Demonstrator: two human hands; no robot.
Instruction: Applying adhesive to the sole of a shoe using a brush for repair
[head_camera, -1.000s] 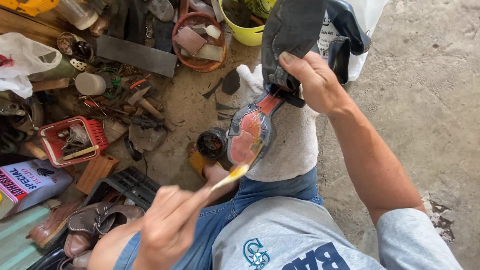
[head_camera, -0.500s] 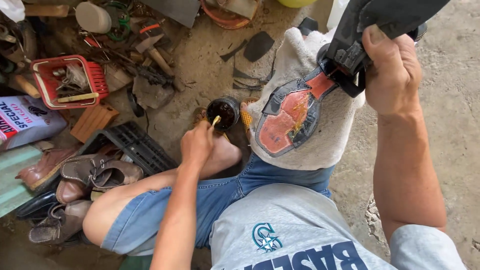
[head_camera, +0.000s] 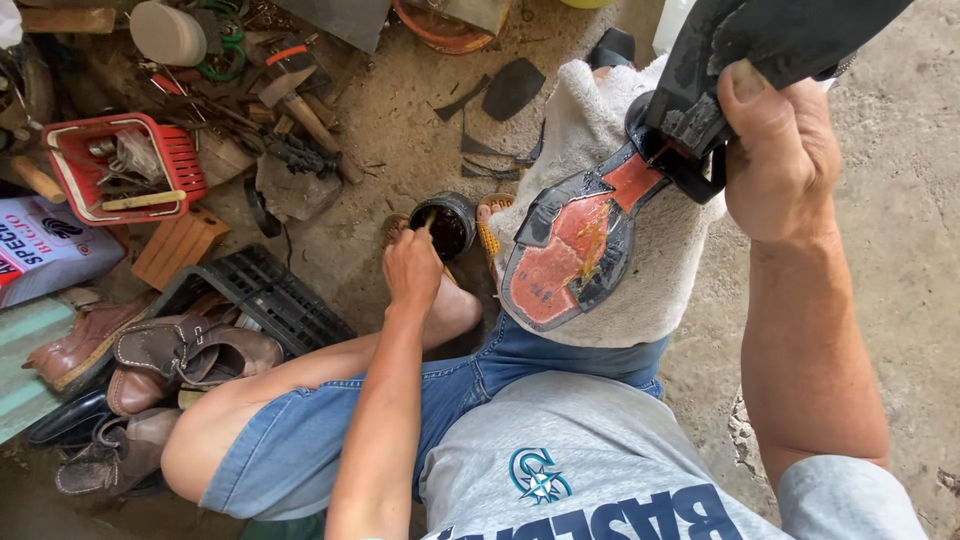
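- Head view: seated person, blue denim shorts, grey printed shirt; both bare hands in frame above a concrete floor (head_camera: 900, 250).
- Right hand (head_camera: 775, 150): closed round the heel end of a black shoe (head_camera: 600, 225), thumb pressed on top of the dark upper. Shoe held sole-up, tilted, toe end pointing down toward the lap.
- Sole shows a red-orange centre panel with black rim; a yellowish shiny smear sits near the middle of the panel.
- Shoe rests against a whitish towel (head_camera: 640, 270) draped over the raised right knee.
- Left hand (head_camera: 412, 265): fingers pinched narrow round a thin stick or brush handle; its tip is inside a small round black can (head_camera: 446, 222). Handle mostly hidden by the fingers, so its kind cannot be told.
- Can stands on the floor just beside the left foot, between the left hand and the towel.
- Left of the leg: black plastic crate (head_camera: 265, 295) with brown leather shoes (head_camera: 190, 350) piled at its near-left side.
- Toward the top-left corner of the floor: red basket (head_camera: 175, 160) holding small tools, a hammer (head_camera: 295, 90) beside it, scattered scraps around.
- Two black sole pieces (head_camera: 512, 88) lie on the floor near the top of the towel.
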